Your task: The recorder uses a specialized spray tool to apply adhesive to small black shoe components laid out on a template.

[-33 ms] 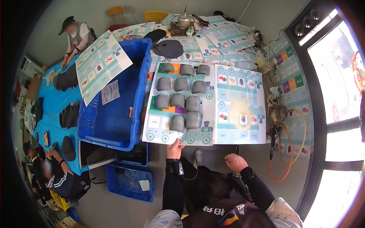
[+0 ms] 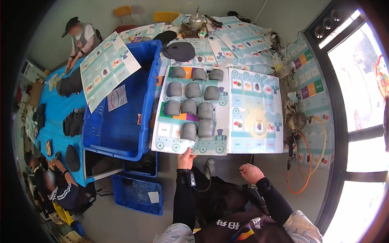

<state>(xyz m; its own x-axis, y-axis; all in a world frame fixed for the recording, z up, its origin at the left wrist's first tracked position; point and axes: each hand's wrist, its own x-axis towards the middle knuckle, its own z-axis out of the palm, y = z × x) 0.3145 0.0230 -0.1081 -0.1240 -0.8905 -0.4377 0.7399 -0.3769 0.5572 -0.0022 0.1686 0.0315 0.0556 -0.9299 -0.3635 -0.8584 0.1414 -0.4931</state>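
A large printed board (image 2: 251,101) lies open on the floor in front of me. Several grey rounded pads (image 2: 190,107) sit in rows on its left half. My left hand (image 2: 186,158) pinches the board's near edge, just below the closest pads. My right hand (image 2: 251,172) hovers near my knee, a little short of the board's right half, with fingers loosely bent and nothing in it. Both forearms wear black sleeves, and a strap with a small device is on my left wrist.
A big blue crate (image 2: 121,109) holding printed sheets stands to the left of the board, with a smaller blue basket (image 2: 137,194) nearer me. More printed sheets and a dark cap (image 2: 179,51) lie beyond. An orange cable (image 2: 308,162) loops at right. People sit at the left.
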